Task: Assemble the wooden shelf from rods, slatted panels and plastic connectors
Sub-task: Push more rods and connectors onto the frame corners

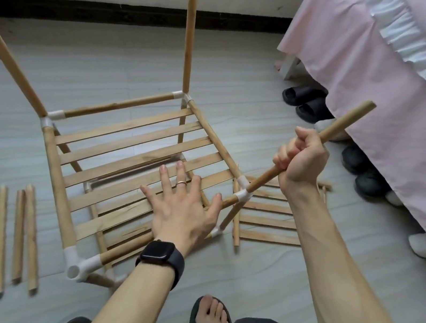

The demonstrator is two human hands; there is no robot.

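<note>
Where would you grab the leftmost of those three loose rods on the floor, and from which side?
Around its middle, coming down from above. The leftmost rod lies flat on the floor, apart from the other two rods, so fingers can close across its thin round shaft from both sides. A mid-length hold would probably keep it balanced when lifted.

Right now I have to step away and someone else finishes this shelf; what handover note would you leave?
Left hand: open, pressing flat on the top slatted panel.
Right hand: grips a rod, its lower end at the near right connector.
Done: top panel framed, two far rods upright.
Left: seat this rod, fill the empty near left connector from the three loose rods on the floor, probably add the spare panel.
</note>
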